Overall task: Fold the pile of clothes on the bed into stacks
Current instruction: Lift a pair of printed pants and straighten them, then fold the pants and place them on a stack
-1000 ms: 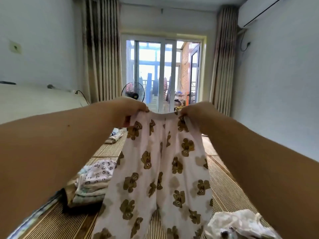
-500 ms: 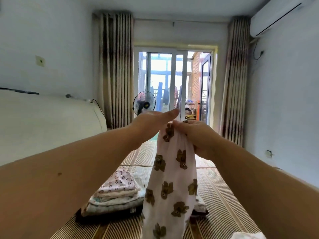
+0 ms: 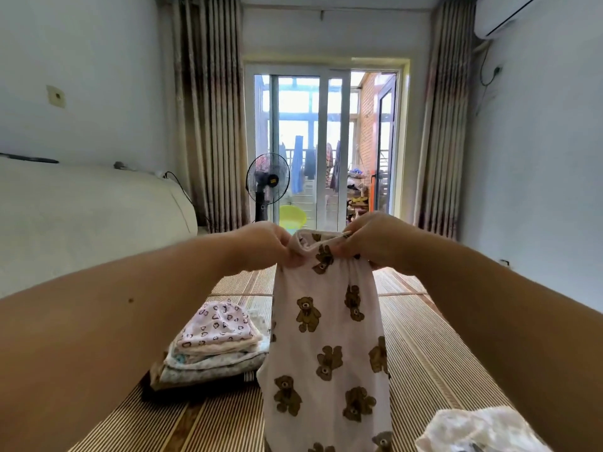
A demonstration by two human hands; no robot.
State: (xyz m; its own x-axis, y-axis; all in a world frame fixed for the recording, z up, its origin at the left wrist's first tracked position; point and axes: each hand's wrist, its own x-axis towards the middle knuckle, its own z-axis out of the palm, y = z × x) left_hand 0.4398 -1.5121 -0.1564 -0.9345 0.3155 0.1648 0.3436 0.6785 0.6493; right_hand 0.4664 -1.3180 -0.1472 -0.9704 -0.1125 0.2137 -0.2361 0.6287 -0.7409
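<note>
Bear-print pants (image 3: 329,337) hang pinched by left hand (image 3: 264,244) and right hand (image 3: 372,241).

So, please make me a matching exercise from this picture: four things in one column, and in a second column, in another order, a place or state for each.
Things
1. bear-print pants
2. folded stack
3. crumpled white garment
4. standing fan

Places or states
A. on the floor by the glass door
B. hanging from both hands
C. unfolded, at the lower right on the mat
D. resting on the mat, left of the pants

Pairs: 1-B, 2-D, 3-C, 4-A
</note>
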